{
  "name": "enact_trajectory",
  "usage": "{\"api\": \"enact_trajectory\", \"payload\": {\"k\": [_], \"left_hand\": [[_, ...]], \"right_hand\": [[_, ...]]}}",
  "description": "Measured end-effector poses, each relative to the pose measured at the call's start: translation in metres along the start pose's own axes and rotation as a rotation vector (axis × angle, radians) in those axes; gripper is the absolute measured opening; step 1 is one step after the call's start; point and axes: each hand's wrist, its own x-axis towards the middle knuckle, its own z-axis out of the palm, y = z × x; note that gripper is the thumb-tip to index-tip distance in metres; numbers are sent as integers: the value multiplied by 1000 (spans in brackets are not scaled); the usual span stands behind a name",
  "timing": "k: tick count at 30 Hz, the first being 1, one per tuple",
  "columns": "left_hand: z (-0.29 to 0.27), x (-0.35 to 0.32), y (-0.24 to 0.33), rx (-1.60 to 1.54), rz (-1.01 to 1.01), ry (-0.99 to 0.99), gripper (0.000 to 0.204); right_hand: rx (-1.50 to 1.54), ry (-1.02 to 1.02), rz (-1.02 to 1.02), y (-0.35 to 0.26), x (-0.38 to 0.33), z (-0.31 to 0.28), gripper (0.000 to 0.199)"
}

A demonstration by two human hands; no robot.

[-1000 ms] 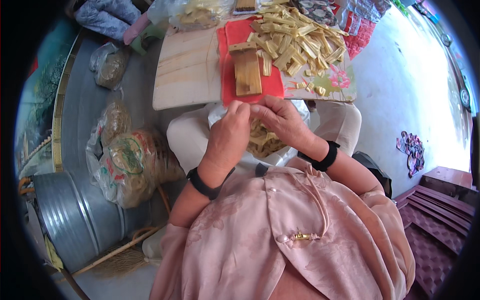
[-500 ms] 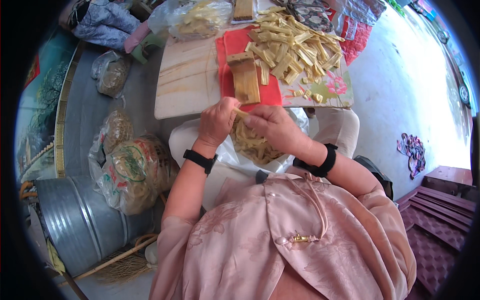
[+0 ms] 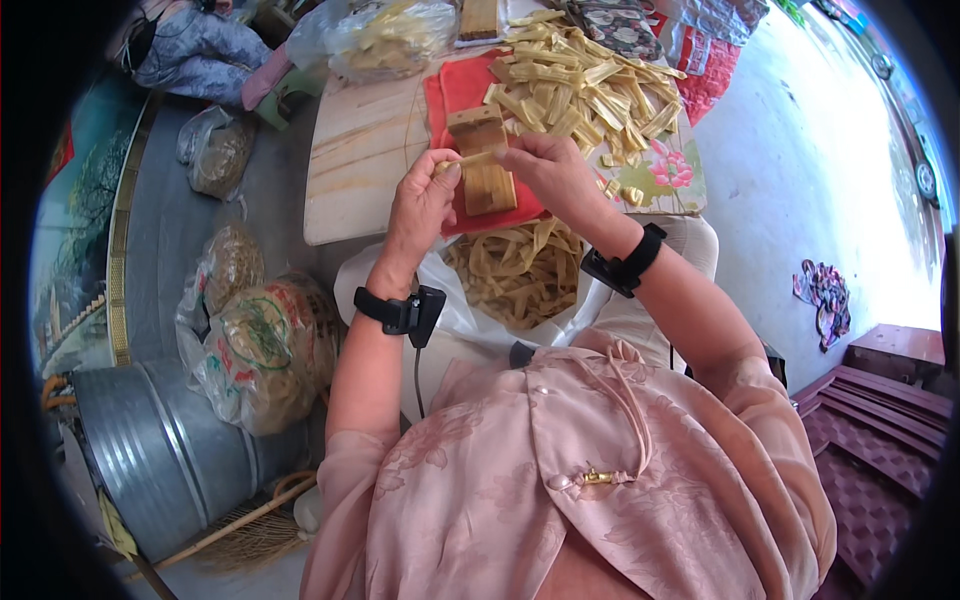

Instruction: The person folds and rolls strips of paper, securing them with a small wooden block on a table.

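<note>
Head view: shows a table (image 3: 350,170), a pile of yellow strips (image 3: 590,85) at far right, an open white bag of strips (image 3: 455,310) nearer, a red cloth (image 3: 455,85) under a wooden block (image 3: 488,190). With left hand (image 3: 424,192) and right hand (image 3: 562,182), slightly apart, pinches one thin strip (image 3: 476,160) over the block; cannot tell whether touching.

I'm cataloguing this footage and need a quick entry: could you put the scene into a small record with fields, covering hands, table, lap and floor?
Left hand: pinches one end of a yellow strip
Right hand: pinches the strip's other end
Beneath the strip: wooden block on red cloth
Table: heap of yellow pieces beyond the right hand
Lap: open white bag holding yellow strips
Floor, left: silvery drum, broom, filled clear bag
</note>
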Motion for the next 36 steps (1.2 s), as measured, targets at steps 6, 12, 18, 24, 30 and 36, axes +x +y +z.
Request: {"api": "enact_trajectory", "payload": {"k": [6,12,18,24,30,36], "left_hand": [[0,17,-10,530,93,31,22],[-9,-13,-9,422,-194,19,27],[2,-45,-11,-507,-290,-66,28],[13,-69,-32,333,73,83,42],[33,-89,-32,-752,-372,-212,44],[22,-81,-35,-815,-471,-67,23]], "right_hand": [[-176,74,-123,38,15,9,26],[-255,17,-93,37,-6,2,33],[285,-235,234,18,-52,10,29],[-48,-48,-185,12,-73,18,15],[-214,-162,-569,-1,-96,32,16],[16,-248,-444,4,-95,37,12]]}}
